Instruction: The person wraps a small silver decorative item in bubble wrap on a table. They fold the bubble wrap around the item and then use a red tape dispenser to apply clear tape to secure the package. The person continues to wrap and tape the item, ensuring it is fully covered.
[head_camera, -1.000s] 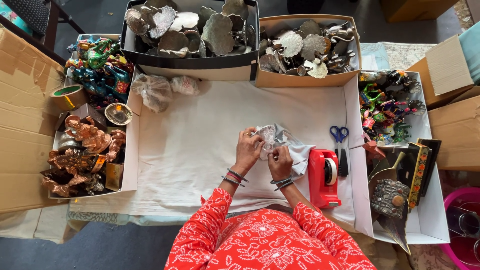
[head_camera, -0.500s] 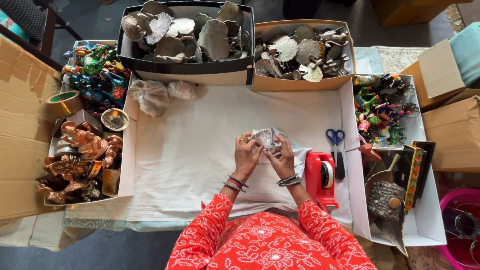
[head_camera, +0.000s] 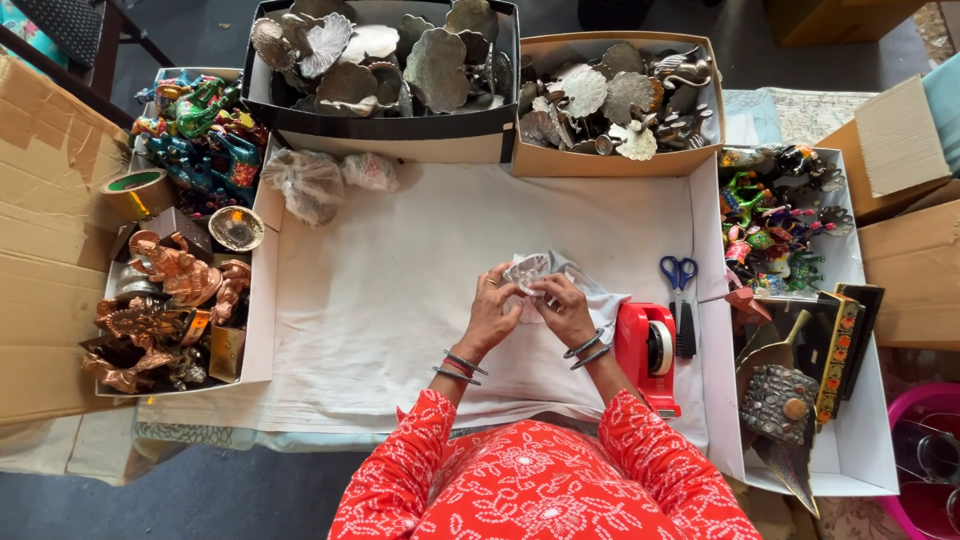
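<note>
Small wrapped piece (head_camera: 527, 272) slightly higher between both hands (barely shifted).

Both hands, left hand (head_camera: 492, 312) and right hand (head_camera: 562, 308), pinch a small silvery item (head_camera: 526, 272) wrapped in white paper (head_camera: 590, 292) over the white table (head_camera: 400, 300). Red tape dispenser (head_camera: 648, 352) and blue scissors (head_camera: 681, 292) sit just right.

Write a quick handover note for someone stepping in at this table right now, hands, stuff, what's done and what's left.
Left hand and right hand together hold a small silvery piece in clear wrap over the white cloth.
Red tape dispenser and blue scissors lie just right of the hands.
Done: two wrapped bundles sit at the far left.
Left: the metal pieces in the black box and brown box lie unwrapped.
</note>
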